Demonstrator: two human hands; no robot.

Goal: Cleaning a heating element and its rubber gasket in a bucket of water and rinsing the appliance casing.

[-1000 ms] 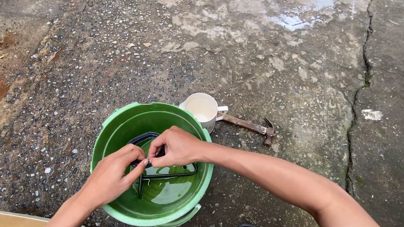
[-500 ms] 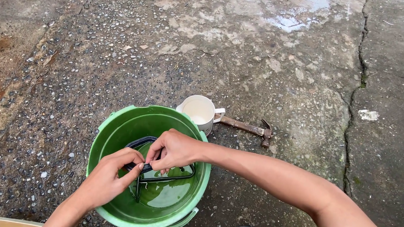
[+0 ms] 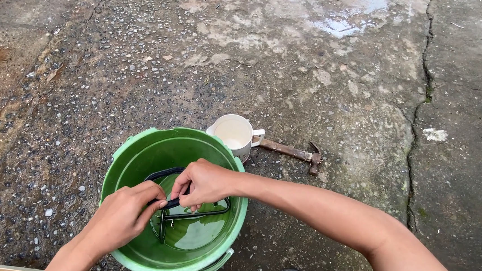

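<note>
While both hands work inside the green bucket [image 3: 131, 162] at lower centre of the frame, the left hand [image 3: 125, 215] and right hand [image 3: 206, 183] each have their grip clenched on a black wire frame [image 3: 213, 211] over shallow water. Above the bucket, a white cup [image 3: 234, 134] stands beside a hammer [image 3: 292, 152] on wet concrete.

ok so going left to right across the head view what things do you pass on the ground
green bucket with both hands in it → white mug → hammer → long crack in the concrete → small white scrap
</note>
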